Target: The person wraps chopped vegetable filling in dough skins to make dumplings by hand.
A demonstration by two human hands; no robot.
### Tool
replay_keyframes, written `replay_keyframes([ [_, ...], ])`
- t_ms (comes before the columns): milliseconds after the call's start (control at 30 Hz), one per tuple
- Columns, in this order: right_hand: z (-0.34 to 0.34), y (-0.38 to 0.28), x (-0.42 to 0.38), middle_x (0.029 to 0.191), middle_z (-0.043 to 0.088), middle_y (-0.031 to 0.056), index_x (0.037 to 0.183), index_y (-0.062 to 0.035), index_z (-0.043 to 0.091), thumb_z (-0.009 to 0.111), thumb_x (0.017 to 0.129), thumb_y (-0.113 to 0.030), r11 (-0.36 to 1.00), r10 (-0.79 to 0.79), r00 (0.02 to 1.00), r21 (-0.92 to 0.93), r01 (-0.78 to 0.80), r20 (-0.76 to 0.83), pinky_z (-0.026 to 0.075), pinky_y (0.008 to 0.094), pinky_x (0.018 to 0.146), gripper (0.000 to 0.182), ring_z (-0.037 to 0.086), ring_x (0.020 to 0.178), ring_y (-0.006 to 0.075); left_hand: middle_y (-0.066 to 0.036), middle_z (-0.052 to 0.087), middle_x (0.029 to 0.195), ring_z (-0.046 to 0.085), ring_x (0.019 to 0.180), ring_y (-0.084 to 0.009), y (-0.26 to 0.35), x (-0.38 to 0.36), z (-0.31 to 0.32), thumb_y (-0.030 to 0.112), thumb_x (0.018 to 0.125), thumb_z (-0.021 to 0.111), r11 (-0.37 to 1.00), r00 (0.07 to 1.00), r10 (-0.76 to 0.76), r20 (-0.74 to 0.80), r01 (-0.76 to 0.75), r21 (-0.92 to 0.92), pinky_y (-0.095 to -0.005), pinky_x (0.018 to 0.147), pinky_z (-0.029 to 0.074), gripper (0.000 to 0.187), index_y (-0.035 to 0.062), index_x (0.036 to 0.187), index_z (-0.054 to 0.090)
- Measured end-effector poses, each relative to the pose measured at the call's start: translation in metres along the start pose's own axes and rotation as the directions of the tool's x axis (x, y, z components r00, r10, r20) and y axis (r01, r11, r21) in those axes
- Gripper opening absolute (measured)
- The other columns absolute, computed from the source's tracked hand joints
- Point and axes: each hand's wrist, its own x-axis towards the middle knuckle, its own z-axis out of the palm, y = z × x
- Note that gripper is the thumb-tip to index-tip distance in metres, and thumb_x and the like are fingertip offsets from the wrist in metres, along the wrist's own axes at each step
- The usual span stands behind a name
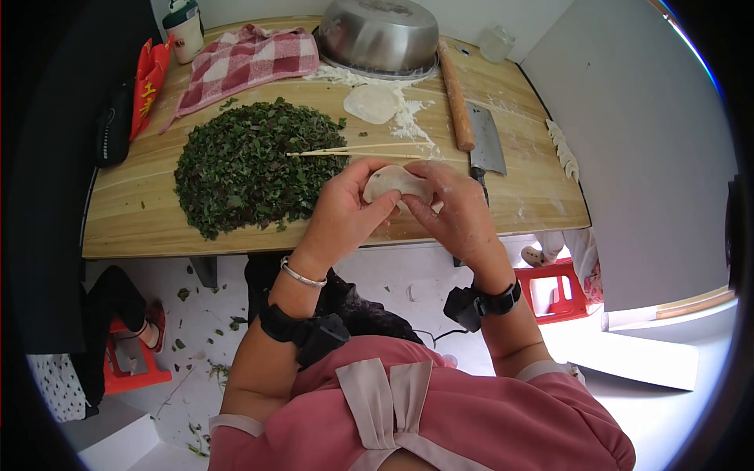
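Note:
Between my two hands, above the table's front edge, is a dumpling [390, 180] of pale dough, folded over. My left hand [351, 206] grips its left side, with the thumb pressed on the near face. On the right side my right hand [455, 206] pinches the dough, and flour dusts its fingers. A large heap of chopped green leaves [255, 165] lies just left of my hands. Wooden chopsticks [353, 149] rest with their tips on the heap. Beyond my hands, a flat round dough wrapper [371, 104] lies near loose flour. Any filling inside the dumpling is hidden.
A rolling pin [457, 98] and a cleaver [487, 140] lie to the right. An upturned metal basin [378, 35] and a checked cloth [245, 64] are at the back. Several dumplings [562, 149] line the right edge. Red stools [559, 289] and other people's legs show below.

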Motion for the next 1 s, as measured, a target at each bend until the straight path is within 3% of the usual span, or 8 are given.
replay_keyframes([
  [67, 0.000, -0.004, 0.000, 0.088, 0.061, 0.0177, 0.102, -0.0012, 0.057, 0.067, 0.078, -0.009, 0.987, 0.157, 0.987, 0.045, -0.155, -0.045, 0.048, 0.0385, 0.066, 0.028, 0.060, 0.076, 0.0346, -0.004, 0.064, 0.093, 0.061, 0.074, -0.0067, -0.004, 0.000, 0.002, 0.001, 0.089, 0.058, 0.992, 0.992, 0.127, 0.014, -0.127, -0.009, -0.0195, 0.060, 0.050, 0.030, -0.0027, 0.118, 0.051],
  [300, 0.010, -0.003, -0.002, 0.085, 0.061, 0.0174, 0.098, -0.0006, 0.057, 0.068, 0.077, -0.010, 0.990, 0.142, 0.979, 0.033, -0.138, -0.150, 0.048, 0.0377, 0.063, 0.025, 0.060, 0.071, 0.0340, -0.006, 0.065, 0.097, 0.062, 0.079, -0.0076, 0.003, -0.002, 0.002, -0.001, 0.089, 0.055, 1.000, 1.000, 0.003, -0.009, -0.002, 0.026, -0.0203, 0.066, 0.051, 0.037, -0.0027, 0.125, 0.049],
  [467, 0.011, -0.003, -0.001, 0.083, 0.061, 0.0166, 0.096, -0.0013, 0.056, 0.068, 0.075, -0.006, 0.987, 0.161, 0.972, 0.027, -0.159, -0.169, 0.047, 0.0375, 0.063, 0.025, 0.060, 0.071, 0.0336, -0.006, 0.064, 0.096, 0.062, 0.081, -0.0075, -0.001, -0.002, 0.003, 0.001, 0.090, 0.055, 0.987, 0.988, 0.155, 0.001, -0.155, 0.039, -0.0208, 0.065, 0.051, 0.030, -0.0033, 0.119, 0.050],
  [567, 0.007, -0.004, -0.001, 0.082, 0.060, 0.0162, 0.095, -0.0018, 0.056, 0.068, 0.074, -0.005, 0.984, 0.175, 0.972, 0.068, -0.166, -0.158, 0.047, 0.0367, 0.062, 0.024, 0.059, 0.069, 0.0329, -0.006, 0.064, 0.094, 0.061, 0.079, -0.0066, 0.006, -0.001, 0.000, 0.000, 0.089, 0.057, 0.998, 0.999, 0.017, -0.039, -0.020, -0.067, -0.0202, 0.063, 0.050, 0.028, -0.0029, 0.115, 0.049],
  [667, 0.009, -0.002, -0.003, 0.081, 0.059, 0.0157, 0.094, -0.0017, 0.056, 0.068, 0.074, -0.004, 0.991, 0.130, 0.971, 0.068, -0.119, -0.201, 0.047, 0.0357, 0.060, 0.023, 0.059, 0.069, 0.0322, -0.006, 0.063, 0.090, 0.061, 0.074, -0.0065, 0.004, -0.002, 0.004, -0.001, 0.087, 0.058, 0.996, 0.996, 0.090, -0.021, -0.090, 0.004, -0.0195, 0.059, 0.048, 0.025, -0.0022, 0.110, 0.048],
  [767, 0.011, -0.003, -0.002, 0.081, 0.060, 0.0156, 0.094, -0.0015, 0.056, 0.068, 0.074, -0.003, 0.987, 0.149, 0.967, 0.094, -0.132, -0.209, 0.047, 0.0353, 0.060, 0.023, 0.059, 0.068, 0.0320, -0.007, 0.064, 0.088, 0.062, 0.070, -0.0075, 0.002, -0.002, 0.004, -0.002, 0.087, 0.058, 0.996, 0.992, 0.082, -0.095, -0.079, 0.043, -0.0193, 0.056, 0.048, 0.021, -0.0016, 0.105, 0.048],
  [867, 0.016, -0.003, -0.003, 0.082, 0.060, 0.0167, 0.096, -0.0012, 0.057, 0.068, 0.074, -0.003, 0.966, 0.235, 0.952, 0.152, -0.208, -0.194, 0.047, 0.0365, 0.062, 0.025, 0.060, 0.071, 0.0332, -0.008, 0.064, 0.090, 0.063, 0.071, -0.0100, 0.004, -0.004, 0.003, -0.001, 0.088, 0.056, 0.994, 0.994, 0.071, -0.089, -0.063, 0.094, -0.0192, 0.056, 0.048, 0.017, 0.0013, 0.102, 0.046],
  [1000, 0.016, -0.006, -0.002, 0.084, 0.061, 0.0179, 0.099, -0.0014, 0.058, 0.068, 0.074, -0.005, 0.970, 0.226, 0.944, 0.144, -0.195, -0.242, 0.048, 0.0383, 0.065, 0.027, 0.060, 0.075, 0.0357, -0.006, 0.063, 0.083, 0.062, 0.065, -0.0081, -0.003, -0.005, 0.005, -0.003, 0.086, 0.058, 0.987, 0.992, 0.084, -0.091, -0.070, 0.146, -0.0191, 0.055, 0.047, 0.020, -0.0004, 0.103, 0.047],
])
